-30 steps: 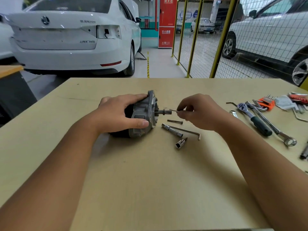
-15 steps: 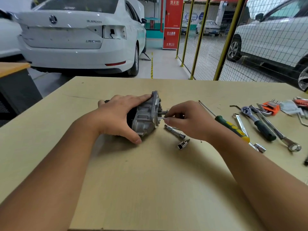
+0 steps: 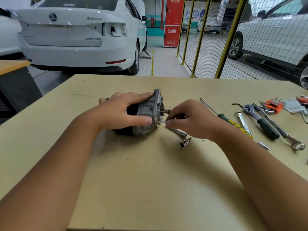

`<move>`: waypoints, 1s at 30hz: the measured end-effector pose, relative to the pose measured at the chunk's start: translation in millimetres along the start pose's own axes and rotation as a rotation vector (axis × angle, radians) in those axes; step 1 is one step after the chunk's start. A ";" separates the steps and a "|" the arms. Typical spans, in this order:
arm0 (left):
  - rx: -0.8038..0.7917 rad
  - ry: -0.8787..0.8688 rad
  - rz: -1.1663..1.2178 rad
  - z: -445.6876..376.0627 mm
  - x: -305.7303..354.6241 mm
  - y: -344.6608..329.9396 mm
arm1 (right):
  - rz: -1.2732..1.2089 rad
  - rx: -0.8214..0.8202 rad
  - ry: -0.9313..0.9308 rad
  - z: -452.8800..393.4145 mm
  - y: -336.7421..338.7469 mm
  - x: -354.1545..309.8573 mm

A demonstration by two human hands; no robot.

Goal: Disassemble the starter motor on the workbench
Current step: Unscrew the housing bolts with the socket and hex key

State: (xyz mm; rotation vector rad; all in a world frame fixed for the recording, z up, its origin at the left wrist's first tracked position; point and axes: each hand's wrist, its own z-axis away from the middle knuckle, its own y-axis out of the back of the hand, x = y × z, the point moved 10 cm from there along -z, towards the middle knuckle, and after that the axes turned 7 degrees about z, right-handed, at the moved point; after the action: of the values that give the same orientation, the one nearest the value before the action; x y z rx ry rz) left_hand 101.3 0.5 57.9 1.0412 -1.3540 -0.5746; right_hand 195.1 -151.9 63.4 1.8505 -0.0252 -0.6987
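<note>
Head view: left hand [image 3: 120,112] grips starter motor [image 3: 146,114] mid-tabletop [image 3: 150,180]; right hand [image 3: 188,120] pinches thin bolt [image 3: 162,121], axis level, pointing right from the end plate; pull rightward.

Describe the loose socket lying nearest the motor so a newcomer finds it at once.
On the tan workbench, look just in front of the right hand, which pinches a thin bolt at the grey starter motor. The short chrome socket lies there, stubbier than the long chrome extension bar beside it.
</note>
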 end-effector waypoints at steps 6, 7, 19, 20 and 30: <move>0.012 -0.016 0.079 -2.0 2.0 1.9 | 0.003 0.005 -0.020 -0.7 -5.0 2.5; 0.009 -0.010 0.075 -1.8 1.0 1.9 | -0.007 0.005 -0.027 -0.3 -5.9 3.3; -0.061 -0.021 0.120 4.0 2.8 1.1 | 0.019 0.011 0.003 1.3 -2.0 -3.7; -0.095 -0.016 0.027 5.4 2.9 -2.0 | 0.053 0.000 -0.003 1.6 -5.9 -3.6; -0.026 -0.090 -0.226 -2.0 18.6 4.4 | -0.084 0.062 -0.025 0.2 5.7 4.8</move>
State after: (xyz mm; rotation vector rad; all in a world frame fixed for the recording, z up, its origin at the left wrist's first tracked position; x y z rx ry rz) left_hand 105.5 -12.7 71.2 1.1673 -1.3119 -0.8132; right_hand 200.7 -156.0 66.1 1.9113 0.0151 -0.7872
